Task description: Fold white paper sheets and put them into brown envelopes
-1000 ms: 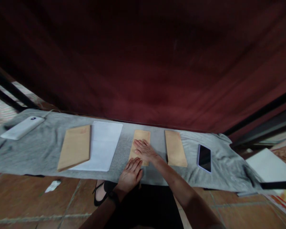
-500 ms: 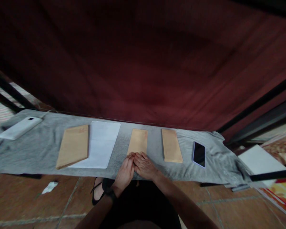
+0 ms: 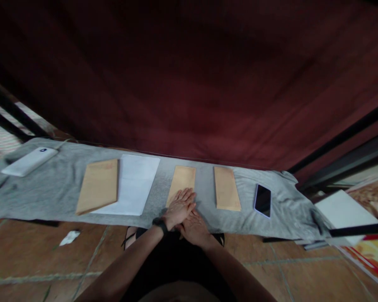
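Observation:
A narrow brown envelope lies straight in front of me on the grey cloth. My left hand, with a dark band at its wrist, rests flat over the envelope's lower part, fingers stretched out. Close against it, my right hand lies lower, its fingers partly covered by the left hand. To the right is another narrow brown envelope. On the left a stack of larger brown envelopes overlaps white paper sheets.
A phone lies right of the envelopes. At the far left is a white device with a cord. The grey cloth covers a narrow bench before a dark red curtain. A white scrap is on the tiled floor.
My left hand has slid forward and right over the envelope, its fingers now flat. My right hand has drawn back toward me, under the left. The view has shifted slightly.

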`<state>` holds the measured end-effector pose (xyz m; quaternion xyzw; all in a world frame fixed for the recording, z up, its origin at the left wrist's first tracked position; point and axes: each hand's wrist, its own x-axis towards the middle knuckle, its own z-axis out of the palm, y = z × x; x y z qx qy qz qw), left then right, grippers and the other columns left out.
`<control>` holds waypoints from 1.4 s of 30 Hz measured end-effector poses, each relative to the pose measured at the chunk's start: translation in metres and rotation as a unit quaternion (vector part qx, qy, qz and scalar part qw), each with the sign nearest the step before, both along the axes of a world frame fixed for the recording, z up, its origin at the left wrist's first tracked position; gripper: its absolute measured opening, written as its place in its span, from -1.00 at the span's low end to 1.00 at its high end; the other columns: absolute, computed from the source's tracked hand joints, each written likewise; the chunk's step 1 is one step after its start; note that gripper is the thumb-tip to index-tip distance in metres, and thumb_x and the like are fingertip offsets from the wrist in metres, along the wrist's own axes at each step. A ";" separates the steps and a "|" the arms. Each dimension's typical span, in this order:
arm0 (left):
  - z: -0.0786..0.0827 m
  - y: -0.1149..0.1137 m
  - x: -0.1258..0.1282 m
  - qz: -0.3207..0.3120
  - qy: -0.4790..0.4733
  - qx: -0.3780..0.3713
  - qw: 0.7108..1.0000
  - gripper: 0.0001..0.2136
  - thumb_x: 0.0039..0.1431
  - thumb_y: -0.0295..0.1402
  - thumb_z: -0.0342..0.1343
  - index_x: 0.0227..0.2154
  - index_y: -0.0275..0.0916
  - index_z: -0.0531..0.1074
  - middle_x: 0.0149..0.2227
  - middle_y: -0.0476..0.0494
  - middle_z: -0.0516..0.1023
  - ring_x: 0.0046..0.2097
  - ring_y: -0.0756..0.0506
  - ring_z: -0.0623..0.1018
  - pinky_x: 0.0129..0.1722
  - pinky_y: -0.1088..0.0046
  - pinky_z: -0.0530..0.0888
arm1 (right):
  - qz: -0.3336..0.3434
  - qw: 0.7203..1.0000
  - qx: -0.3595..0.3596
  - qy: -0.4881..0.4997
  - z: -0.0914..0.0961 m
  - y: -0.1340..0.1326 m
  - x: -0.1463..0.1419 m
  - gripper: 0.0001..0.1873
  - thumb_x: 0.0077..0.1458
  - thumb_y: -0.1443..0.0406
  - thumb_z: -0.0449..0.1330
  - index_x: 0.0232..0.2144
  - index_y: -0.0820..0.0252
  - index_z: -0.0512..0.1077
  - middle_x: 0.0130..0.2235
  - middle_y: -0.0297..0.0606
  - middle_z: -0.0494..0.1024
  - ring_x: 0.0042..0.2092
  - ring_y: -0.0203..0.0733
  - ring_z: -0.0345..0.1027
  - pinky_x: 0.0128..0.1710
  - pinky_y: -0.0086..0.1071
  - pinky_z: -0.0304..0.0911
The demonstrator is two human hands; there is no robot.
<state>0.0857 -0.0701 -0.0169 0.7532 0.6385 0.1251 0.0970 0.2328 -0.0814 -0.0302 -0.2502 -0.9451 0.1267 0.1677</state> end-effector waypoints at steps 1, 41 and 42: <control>0.002 0.006 0.001 -0.007 0.001 -0.012 1.000 -0.47 0.43 -0.09 -0.31 0.34 -0.14 0.17 0.42 -0.15 0.12 0.45 -0.13 0.03 0.41 0.08 -0.04 | 0.005 1.000 -0.004 -0.006 0.002 0.001 0.000 -0.43 0.30 0.14 0.19 0.29 0.15 0.26 0.27 -0.14 0.39 0.33 -0.10 0.17 0.37 -0.08 0.00; 0.019 -0.061 -0.041 -0.056 0.030 0.038 0.997 -0.42 0.35 0.00 -0.06 0.37 0.03 0.08 0.47 -0.11 -0.05 0.46 -0.19 -0.01 0.41 0.11 -0.07 | -0.142 0.989 0.028 0.014 -0.004 -0.027 0.024 -0.49 0.38 0.30 -0.03 0.31 0.32 0.22 0.32 -0.01 0.30 0.35 0.01 0.14 0.34 -0.02 0.08; 0.019 -0.062 -0.041 -0.054 0.030 0.035 0.997 -0.42 0.35 0.01 -0.06 0.37 0.03 0.08 0.47 -0.11 -0.05 0.46 -0.18 -0.01 0.41 0.12 -0.07 | -0.146 0.989 0.026 0.013 -0.003 -0.027 0.025 -0.49 0.38 0.30 -0.03 0.31 0.31 0.22 0.31 -0.01 0.31 0.35 0.01 0.15 0.34 -0.02 0.08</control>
